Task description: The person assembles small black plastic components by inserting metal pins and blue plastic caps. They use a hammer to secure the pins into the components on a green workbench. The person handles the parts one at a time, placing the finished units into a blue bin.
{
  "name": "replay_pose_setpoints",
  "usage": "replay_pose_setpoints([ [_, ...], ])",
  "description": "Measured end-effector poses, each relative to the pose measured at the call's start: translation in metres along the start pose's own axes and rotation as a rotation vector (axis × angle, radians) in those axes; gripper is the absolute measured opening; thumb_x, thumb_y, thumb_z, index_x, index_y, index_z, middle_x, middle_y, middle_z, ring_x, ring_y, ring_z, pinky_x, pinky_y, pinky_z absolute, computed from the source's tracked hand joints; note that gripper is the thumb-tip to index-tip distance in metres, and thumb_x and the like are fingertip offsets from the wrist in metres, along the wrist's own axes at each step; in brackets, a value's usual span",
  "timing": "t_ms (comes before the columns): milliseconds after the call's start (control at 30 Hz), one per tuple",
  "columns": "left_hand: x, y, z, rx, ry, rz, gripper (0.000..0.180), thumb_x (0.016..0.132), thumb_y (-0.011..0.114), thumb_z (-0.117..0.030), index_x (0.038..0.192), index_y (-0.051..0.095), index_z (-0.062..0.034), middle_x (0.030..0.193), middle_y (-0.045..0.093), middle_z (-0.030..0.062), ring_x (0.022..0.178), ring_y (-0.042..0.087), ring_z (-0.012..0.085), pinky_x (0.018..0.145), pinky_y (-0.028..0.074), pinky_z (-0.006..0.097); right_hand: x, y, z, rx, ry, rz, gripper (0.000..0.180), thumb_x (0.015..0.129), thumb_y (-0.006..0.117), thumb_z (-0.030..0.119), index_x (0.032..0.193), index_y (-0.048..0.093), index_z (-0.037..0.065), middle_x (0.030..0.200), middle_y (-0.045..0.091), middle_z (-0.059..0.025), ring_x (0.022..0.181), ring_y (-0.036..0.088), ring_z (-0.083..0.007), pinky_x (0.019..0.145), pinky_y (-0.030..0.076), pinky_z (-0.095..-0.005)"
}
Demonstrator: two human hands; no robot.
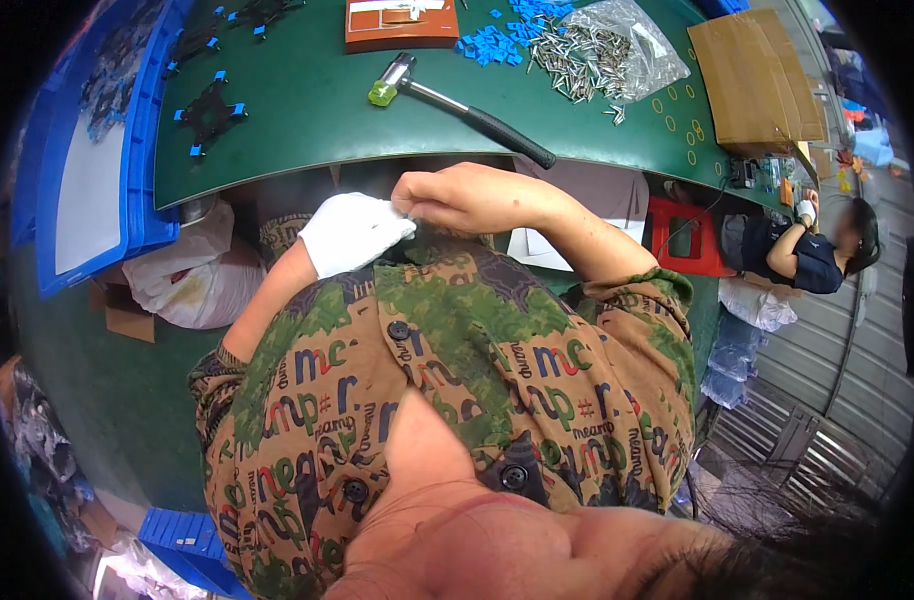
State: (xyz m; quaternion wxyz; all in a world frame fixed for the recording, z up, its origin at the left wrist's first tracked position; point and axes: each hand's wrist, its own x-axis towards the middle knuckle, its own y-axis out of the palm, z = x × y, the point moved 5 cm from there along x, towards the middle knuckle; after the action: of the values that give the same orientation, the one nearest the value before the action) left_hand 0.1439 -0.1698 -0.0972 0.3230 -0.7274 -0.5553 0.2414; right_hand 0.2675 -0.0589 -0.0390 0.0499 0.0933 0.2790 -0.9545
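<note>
My left hand (360, 236) wears a white glove, its fingers curled in close to my body below the table edge. Bare and closed, my right hand (459, 198) meets the gloved fingertips from the right. Whatever lies between the fingers, if anything, is hidden. Beyond the hands on the green table (307, 120) lies a mallet (452, 105) with a clear yellow-green face and a dark grip.
Small metal pins (580, 65) lie by a clear plastic bag (652, 50), beside blue plastic pieces (492, 46). Black frames with blue clips (210, 112) are at left, near a blue bin (142, 160). A cardboard box (757, 80) and red stool (682, 240) stand right; another person (807, 250) sits beyond.
</note>
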Motion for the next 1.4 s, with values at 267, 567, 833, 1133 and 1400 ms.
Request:
replay_pose_setpoints([
  [267,-0.005,0.008,0.007,-0.187,-0.229,0.103,0.034,0.103,0.057,-0.038,0.096,0.075,-0.0104,0.071,0.066,0.0086,0.065,0.064,0.0260,0.061,0.050,0.039,0.004,0.011,-0.004,0.046,0.011,0.004,0.020,0.105,0.055,0.020,0.121,0.058,0.009,0.109,0.071,-0.0125,0.102,0.069,-0.0352,0.089,0.053,-0.0445],
  [567,-0.013,-0.019,0.003,-0.808,-0.489,0.083,0.039,0.105,0.059,-0.034,0.097,0.077,-0.0009,0.082,0.073,0.0009,0.063,0.056,0.0086,0.061,0.046,0.025,0.016,0.022,-0.028,0.576,0.104,-0.052,0.046,0.098,0.073,0.027,0.134,0.052,0.006,0.079,0.048,0.0056,0.073,0.047,-0.0050,0.063,0.041,-0.0248],
  [833,-0.015,-0.053,0.041,-1.183,-0.101,-0.186,0.050,0.095,0.068,-0.041,0.114,0.067,0.0046,0.090,0.070,0.0130,0.078,0.066,0.0180,0.082,0.051,0.031,-0.072,-0.121,-0.066,-0.463,0.187,-0.844,0.020,0.099,0.066,0.019,0.113,0.073,0.007,0.108,0.073,-0.0123,0.101,0.071,-0.0296,0.088,0.056,-0.0376],
  [1133,0.004,-0.042,0.004,-1.711,0.070,-0.143,0.046,0.106,0.042,-0.038,0.110,0.063,0.0034,0.094,0.068,0.0184,0.089,0.065,0.0301,0.108,0.045,0.046,-0.078,-0.175,-0.143,-0.795,0.350,-0.835,0.026,0.100,0.063,0.026,0.124,0.071,0.021,0.106,0.067,-0.0109,0.096,0.069,-0.0369,0.083,0.055,-0.0469],
  [1400,0.005,-0.023,0.008,-1.466,-0.052,-0.115,0.064,0.096,0.070,-0.016,0.150,0.043,0.0053,0.111,0.065,0.0096,0.094,0.067,0.0190,0.103,0.049,0.036,-0.059,-0.179,-0.144,-0.902,0.343,-0.707,0.025,0.096,0.067,0.030,0.118,0.073,0.018,0.102,0.067,-0.0133,0.095,0.069,-0.0360,0.082,0.055,-0.0477],
])
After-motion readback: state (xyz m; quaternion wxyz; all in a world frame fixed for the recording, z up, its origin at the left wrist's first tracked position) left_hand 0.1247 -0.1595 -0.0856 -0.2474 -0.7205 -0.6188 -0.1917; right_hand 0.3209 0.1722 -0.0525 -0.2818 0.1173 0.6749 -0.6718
